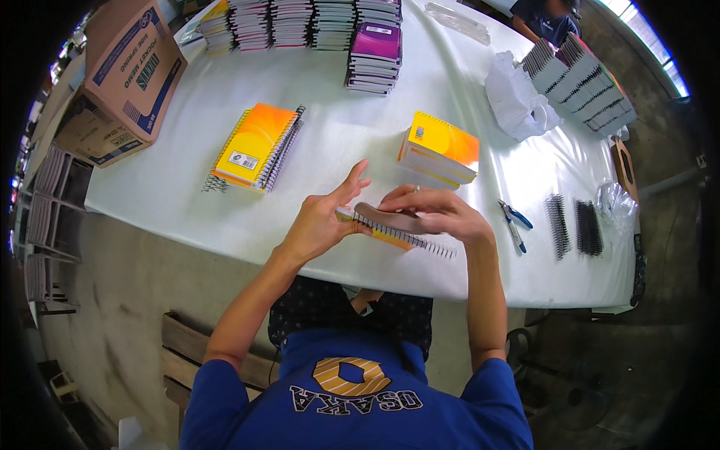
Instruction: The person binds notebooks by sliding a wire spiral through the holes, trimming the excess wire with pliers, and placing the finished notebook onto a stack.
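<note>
Notebook [391,238] partly behind the hands [318,219]

A wide surface [161,176] under a smooth white covering spans the middle and top of the frame, its near edge bowed by the lens. Daylight comes from a bright window [649,37] at the upper right, and a glossy sheen lies across the covering right of centre. The floor [120,300] is a dull grey-beige with darker smudges at the lower left; toward the right rim it sinks into shadow. A slatted wooden seat [187,339] stands at the lower left. Along the left edge rise pale stacked layers [49,176], their kind hard to tell. Black lens corners frame everything.
</note>
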### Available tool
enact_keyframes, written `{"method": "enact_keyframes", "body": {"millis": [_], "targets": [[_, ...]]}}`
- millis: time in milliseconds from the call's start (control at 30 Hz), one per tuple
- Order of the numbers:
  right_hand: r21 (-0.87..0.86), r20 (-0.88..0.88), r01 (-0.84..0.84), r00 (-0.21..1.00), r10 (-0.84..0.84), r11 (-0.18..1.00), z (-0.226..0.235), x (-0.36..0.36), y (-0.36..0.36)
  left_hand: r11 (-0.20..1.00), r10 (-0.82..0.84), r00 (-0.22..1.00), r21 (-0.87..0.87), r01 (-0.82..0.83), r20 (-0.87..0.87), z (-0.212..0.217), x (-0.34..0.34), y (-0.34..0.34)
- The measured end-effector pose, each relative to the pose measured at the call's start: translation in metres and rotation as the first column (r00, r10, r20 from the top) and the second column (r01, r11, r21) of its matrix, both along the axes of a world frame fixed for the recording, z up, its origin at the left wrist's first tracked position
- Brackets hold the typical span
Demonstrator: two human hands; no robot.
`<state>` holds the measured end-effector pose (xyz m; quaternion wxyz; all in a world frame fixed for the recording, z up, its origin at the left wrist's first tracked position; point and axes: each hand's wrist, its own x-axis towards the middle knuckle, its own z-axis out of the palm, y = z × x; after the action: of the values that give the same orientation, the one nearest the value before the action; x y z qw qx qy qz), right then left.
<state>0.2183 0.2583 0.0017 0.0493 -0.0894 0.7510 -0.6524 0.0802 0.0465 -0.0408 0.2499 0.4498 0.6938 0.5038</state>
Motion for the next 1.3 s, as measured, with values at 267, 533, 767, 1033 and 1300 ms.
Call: {"method": "enact_keyframes", "body": {"millis": [267,533,767,1033,1300], "targets": [[0.305,0.133,0.089,0.982,-0.135,0.948,0.005,-0.011,-0.011,0.981,-0.049,0.995,0.190,0.031,0.092,-0.012,-0.002,0.002],[0.408,-0.008,0.463,0.864,-0.504,0.787,-0.030,0.023,0.019,0.986,-0.167,0.943,0.055,0.158,0.288,-0.006,-0.016,-0.011],[0.688,-0.489,0.707,0.620,-0.613,0.166,-0.041,0.084,0.029,0.981,0.069,0.979,0.191,-0.032,-0.189,0.048,-0.013,-0.013],[0.795,-0.580,0.512,0.481,-0.658,-0.327,-0.075,0.154,0.059,0.994,0.106,0.776,0.074,-0.077,-0.621,-0.018,0.028,0.018],[0.607,-0.563,0.732,0.671,-0.483,0.310,-0.032,0.074,-0.081,0.979,0.164,0.627,0.049,-0.197,-0.762,-0.022,0.035,0.021]]}}
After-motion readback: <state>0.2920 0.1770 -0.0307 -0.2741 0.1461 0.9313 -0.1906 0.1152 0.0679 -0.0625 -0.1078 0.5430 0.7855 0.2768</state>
